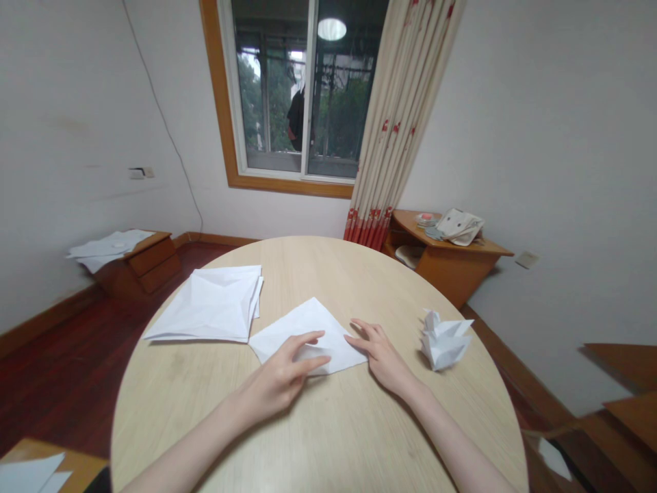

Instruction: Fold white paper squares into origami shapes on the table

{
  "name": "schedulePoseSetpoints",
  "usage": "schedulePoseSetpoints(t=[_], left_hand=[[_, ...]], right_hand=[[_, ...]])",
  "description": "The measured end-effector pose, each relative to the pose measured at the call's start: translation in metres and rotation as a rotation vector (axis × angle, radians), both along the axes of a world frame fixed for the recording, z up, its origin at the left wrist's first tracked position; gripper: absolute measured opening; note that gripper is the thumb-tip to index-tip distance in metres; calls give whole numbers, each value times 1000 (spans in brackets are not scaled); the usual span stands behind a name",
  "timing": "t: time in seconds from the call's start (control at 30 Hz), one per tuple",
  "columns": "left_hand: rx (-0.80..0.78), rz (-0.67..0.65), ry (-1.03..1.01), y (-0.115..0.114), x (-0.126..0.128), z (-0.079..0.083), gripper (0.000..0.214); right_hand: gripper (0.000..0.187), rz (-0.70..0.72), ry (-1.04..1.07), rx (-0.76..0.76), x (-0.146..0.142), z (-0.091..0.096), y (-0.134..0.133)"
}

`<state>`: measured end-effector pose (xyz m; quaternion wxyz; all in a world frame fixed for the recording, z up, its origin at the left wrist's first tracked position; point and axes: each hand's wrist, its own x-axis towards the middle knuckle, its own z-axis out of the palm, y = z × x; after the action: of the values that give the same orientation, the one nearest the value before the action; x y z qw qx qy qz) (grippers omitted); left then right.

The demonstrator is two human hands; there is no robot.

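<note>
A white sheet of paper, with one corner pointing away from me, lies on the round table. My left hand is over its near left part, thumb and index finger spread apart. At the sheet's right corner rests my right hand, its fingers stretched out and touching the paper. Neither hand is closed round anything. To the left lies a stack of creased white paper sheets. Folded white paper pieces stand on the right side of the table.
A corner cabinet with a cloth bag stands beyond the table at the right, beside the curtain. At the left is a low drawer cabinet with papers on it. The window is straight ahead.
</note>
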<state>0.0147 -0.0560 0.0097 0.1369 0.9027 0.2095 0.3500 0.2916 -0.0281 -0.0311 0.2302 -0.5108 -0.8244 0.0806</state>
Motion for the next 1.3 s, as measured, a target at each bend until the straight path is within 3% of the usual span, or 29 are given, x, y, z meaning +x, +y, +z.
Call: schedulePoseSetpoints(t=[0.23, 0.4, 0.73, 0.97, 1.3], left_hand=[[32, 41, -28, 8, -2, -7, 58], [119, 140, -23, 10, -3, -8, 58], [219, 272, 179, 15, -9, -13, 69], [121, 305, 364, 3, -3, 0, 36], [4, 247, 415, -1, 0, 4, 20]], right_hand=[[51, -8, -43, -33, -1, 10, -4], [34, 15, -25, -27, -3, 19, -9], [40, 107, -47, -89, -6, 19, -13], [42, 122, -44, -118, -6, 16, -12], [40, 102, -28, -148, -8, 18, -15]])
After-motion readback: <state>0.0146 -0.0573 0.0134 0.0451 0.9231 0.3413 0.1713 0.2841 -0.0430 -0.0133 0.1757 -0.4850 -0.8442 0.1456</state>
